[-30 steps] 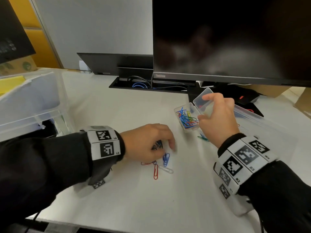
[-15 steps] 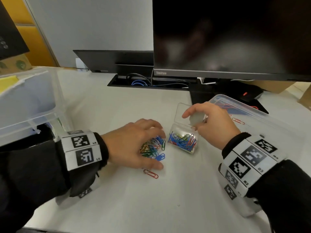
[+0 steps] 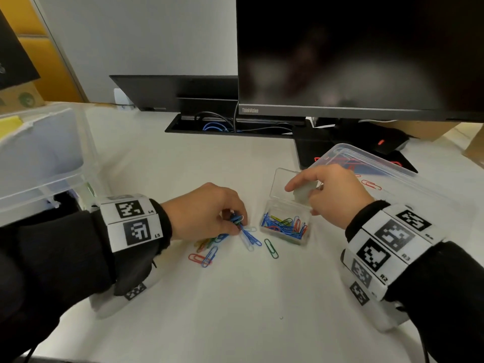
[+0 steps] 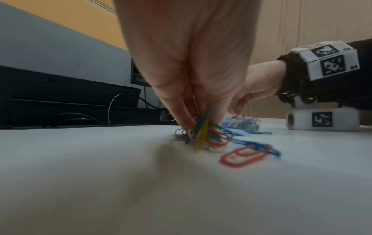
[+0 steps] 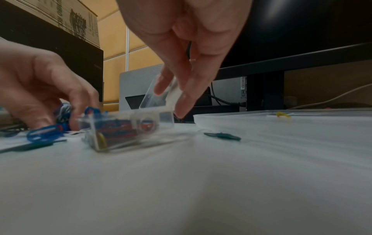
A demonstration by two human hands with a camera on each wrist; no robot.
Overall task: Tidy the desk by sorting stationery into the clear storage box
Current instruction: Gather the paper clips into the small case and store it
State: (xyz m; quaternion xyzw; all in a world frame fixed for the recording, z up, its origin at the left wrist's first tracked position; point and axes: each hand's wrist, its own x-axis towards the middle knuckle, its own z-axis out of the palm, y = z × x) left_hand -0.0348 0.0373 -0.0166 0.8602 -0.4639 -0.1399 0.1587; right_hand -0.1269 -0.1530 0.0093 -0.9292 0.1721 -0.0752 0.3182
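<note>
A small clear clip case (image 3: 285, 230) with its lid up stands mid-desk and holds several coloured paper clips. My right hand (image 3: 330, 195) grips its raised lid (image 5: 159, 93) between thumb and fingers. Just left of it my left hand (image 3: 209, 213) pinches a bunch of coloured paper clips (image 4: 203, 132) against the desk. More loose paper clips (image 3: 207, 254) lie by that hand, one green clip (image 3: 271, 248) in front of the case.
A big clear storage box (image 3: 39, 158) stands at the left edge. A flat clear lid (image 3: 387, 169) with red clips lies at the right, by the monitor stand (image 3: 340, 145). A monitor (image 3: 353, 56) overhangs the back; a cable tray (image 3: 225, 125) sits behind.
The clip case came down from a raised spot near the monitor to the desk beside my left hand. My left hand's fingers have closed on a gathered bunch of clips.
</note>
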